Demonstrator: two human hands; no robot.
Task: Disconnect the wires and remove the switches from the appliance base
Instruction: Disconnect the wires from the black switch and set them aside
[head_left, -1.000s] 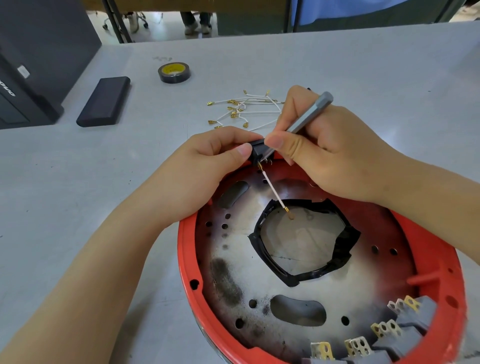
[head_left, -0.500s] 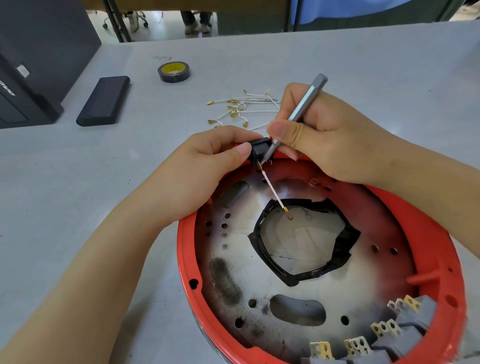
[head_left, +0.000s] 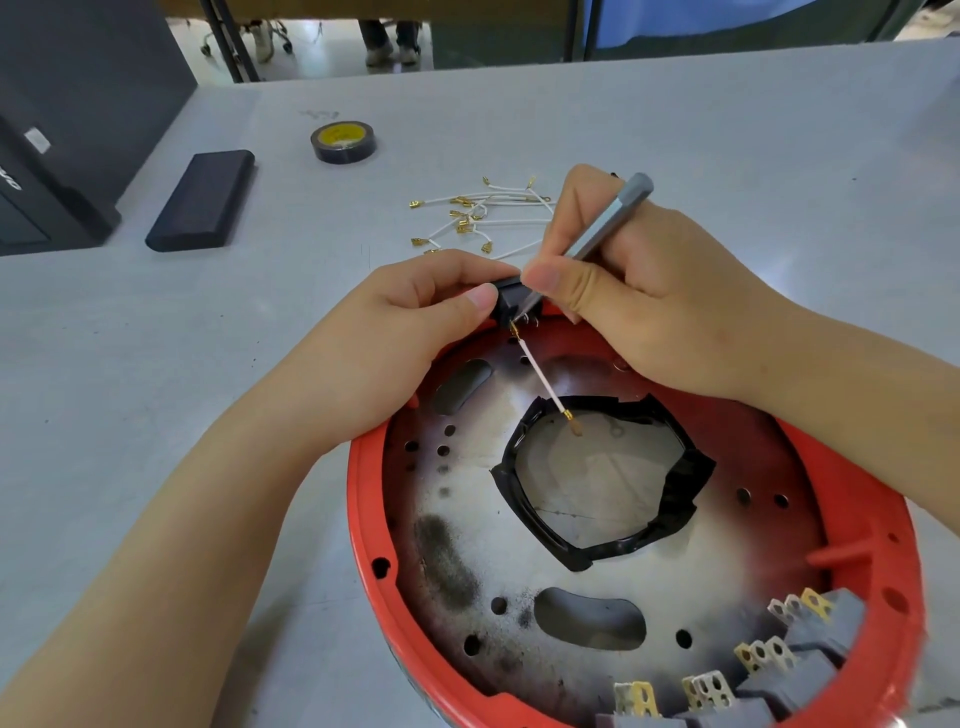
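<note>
Left hand (head_left: 415, 322) pinches boxy black switch (head_left: 506, 301)

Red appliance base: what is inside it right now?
Inside the red appliance base: a scorched metal plate with a black-taped opening, grey switches along the near rim, and one white wire hanging from the black switch. Both hands cover the far rim.

Table (head_left: 727, 135): pale grey, matte, lightly scuffed, evenly lit.
Far edge: dark metal legs (head_left: 228, 41) on a light floor (head_left: 322, 36).
Upper right: blue panel (head_left: 701, 21).
Left: black box (head_left: 62, 114) on the table.
</note>
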